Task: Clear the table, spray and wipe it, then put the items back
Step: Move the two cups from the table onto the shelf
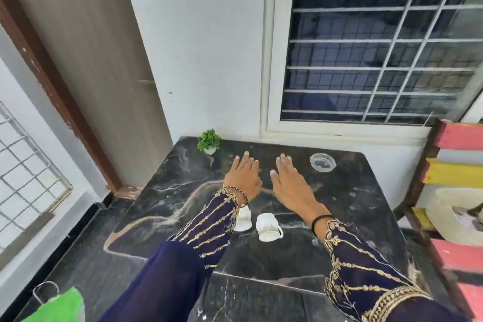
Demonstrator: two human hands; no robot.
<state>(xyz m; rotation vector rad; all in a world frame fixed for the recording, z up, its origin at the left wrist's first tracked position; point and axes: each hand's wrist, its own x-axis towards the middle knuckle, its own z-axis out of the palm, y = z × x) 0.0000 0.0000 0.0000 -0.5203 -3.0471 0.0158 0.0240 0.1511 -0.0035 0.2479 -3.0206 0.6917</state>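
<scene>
A black marble table [352, 206] stands against the wall under a window. My left hand [244, 176] and my right hand [290, 183] hover flat and palm-down over its middle, fingers spread, holding nothing. Two white cups with gold trim stand below my wrists: one cup [243, 218] is partly hidden by my left sleeve, the other cup [268, 227] shows its handle on the right. A small green plant in a white pot [209, 141] sits at the far left corner. A clear glass bowl [322, 162] rests at the far right.
A colourful slatted bench [454, 172] stands right of the table with a white bag [454, 214] on it. A green cloth or bag [60, 306] lies on the dark floor at lower left. A door is at the left.
</scene>
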